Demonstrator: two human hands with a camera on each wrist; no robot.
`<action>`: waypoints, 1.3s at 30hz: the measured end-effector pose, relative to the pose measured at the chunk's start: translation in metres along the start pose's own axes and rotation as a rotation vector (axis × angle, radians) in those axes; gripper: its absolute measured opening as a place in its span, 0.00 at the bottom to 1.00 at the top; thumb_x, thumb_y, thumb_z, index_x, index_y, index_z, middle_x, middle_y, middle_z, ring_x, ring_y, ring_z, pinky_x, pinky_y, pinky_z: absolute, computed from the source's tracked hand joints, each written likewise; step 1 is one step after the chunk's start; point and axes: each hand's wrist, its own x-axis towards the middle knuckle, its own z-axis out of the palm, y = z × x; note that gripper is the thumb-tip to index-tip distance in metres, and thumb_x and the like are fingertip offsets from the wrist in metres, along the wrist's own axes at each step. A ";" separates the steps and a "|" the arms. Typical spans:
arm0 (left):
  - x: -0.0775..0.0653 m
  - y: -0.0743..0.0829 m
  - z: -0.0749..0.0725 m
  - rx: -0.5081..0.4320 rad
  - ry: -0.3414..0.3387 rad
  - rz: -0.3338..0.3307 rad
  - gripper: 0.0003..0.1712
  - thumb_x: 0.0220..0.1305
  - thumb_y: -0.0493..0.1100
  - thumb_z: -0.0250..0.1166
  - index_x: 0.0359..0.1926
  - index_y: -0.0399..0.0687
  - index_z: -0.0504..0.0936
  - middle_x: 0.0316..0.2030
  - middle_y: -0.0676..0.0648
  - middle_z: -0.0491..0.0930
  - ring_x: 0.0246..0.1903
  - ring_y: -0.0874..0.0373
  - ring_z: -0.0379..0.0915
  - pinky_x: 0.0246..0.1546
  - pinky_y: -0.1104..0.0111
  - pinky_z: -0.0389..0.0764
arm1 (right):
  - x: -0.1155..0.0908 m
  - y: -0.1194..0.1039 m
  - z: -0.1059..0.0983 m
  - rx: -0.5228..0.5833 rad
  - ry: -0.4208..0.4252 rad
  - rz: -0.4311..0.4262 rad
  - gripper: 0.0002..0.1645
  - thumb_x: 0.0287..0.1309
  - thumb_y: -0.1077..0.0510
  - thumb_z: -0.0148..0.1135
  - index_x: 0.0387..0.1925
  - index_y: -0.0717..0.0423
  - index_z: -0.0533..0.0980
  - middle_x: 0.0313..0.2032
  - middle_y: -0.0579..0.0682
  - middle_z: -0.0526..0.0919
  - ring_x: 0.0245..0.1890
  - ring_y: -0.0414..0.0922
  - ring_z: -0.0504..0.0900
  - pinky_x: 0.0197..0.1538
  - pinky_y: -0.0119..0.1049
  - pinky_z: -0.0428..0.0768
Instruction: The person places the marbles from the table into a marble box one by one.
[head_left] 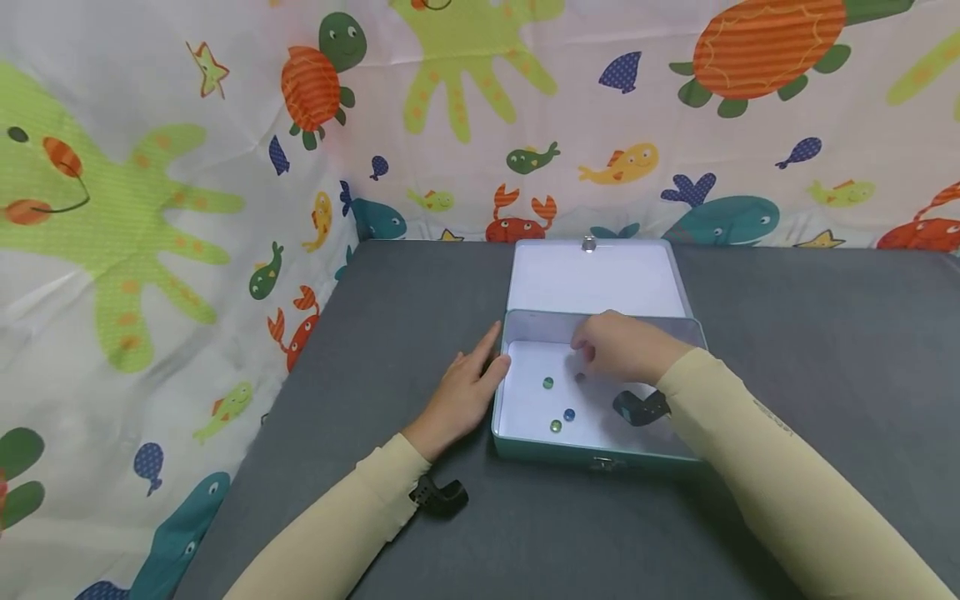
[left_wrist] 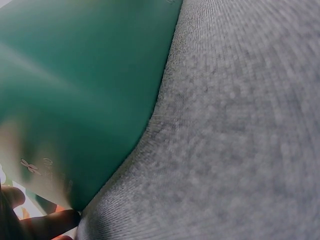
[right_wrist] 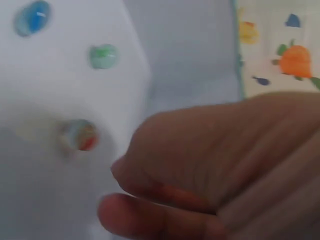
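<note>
A green metal box (head_left: 540, 450) with a white inside stands on the table, its lid (head_left: 596, 279) folded back. My left hand (head_left: 457, 400) rests against the box's left side, fingers extended and thumb at the rim. My right hand (head_left: 626, 346) reaches into the box near its back wall. Its fingers are bent, with thumb and finger tips apart and no object visible between them; the palm is hidden. Close by lies a clear marble with red inside (right_wrist: 82, 136). A green marble (head_left: 548, 383), a blue marble (head_left: 569, 414) and a yellow-green marble (head_left: 556, 426) lie on the box floor.
The grey table (head_left: 420, 325) extends on both sides of the box. A printed curtain (head_left: 450, 192) with sea animals hangs along the back and left edges. A metal clasp (head_left: 603, 463) sits on the box's front, and a latch (head_left: 588, 243) on the lid's far edge.
</note>
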 end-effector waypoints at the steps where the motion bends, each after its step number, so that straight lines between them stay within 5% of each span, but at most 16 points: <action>1: 0.000 0.000 0.000 0.000 -0.002 0.002 0.39 0.82 0.67 0.42 0.85 0.61 0.52 0.71 0.43 0.74 0.76 0.53 0.63 0.82 0.49 0.41 | -0.002 -0.001 -0.002 0.001 0.013 -0.005 0.16 0.58 0.68 0.67 0.48 0.62 0.88 0.38 0.51 0.88 0.36 0.46 0.81 0.41 0.40 0.83; 11: -0.001 -0.001 0.002 0.003 0.002 0.012 0.39 0.82 0.66 0.42 0.85 0.60 0.51 0.72 0.41 0.73 0.76 0.51 0.63 0.82 0.49 0.41 | -0.021 -0.007 -0.023 0.032 0.132 -0.030 0.17 0.60 0.68 0.67 0.51 0.63 0.87 0.36 0.51 0.88 0.34 0.47 0.80 0.35 0.37 0.81; 39: -0.002 0.002 0.003 -0.004 0.014 0.007 0.38 0.82 0.66 0.42 0.85 0.63 0.53 0.76 0.46 0.68 0.78 0.53 0.59 0.82 0.49 0.41 | -0.083 0.018 -0.046 0.036 0.252 0.076 0.17 0.61 0.65 0.69 0.52 0.65 0.86 0.35 0.51 0.88 0.33 0.45 0.81 0.33 0.38 0.85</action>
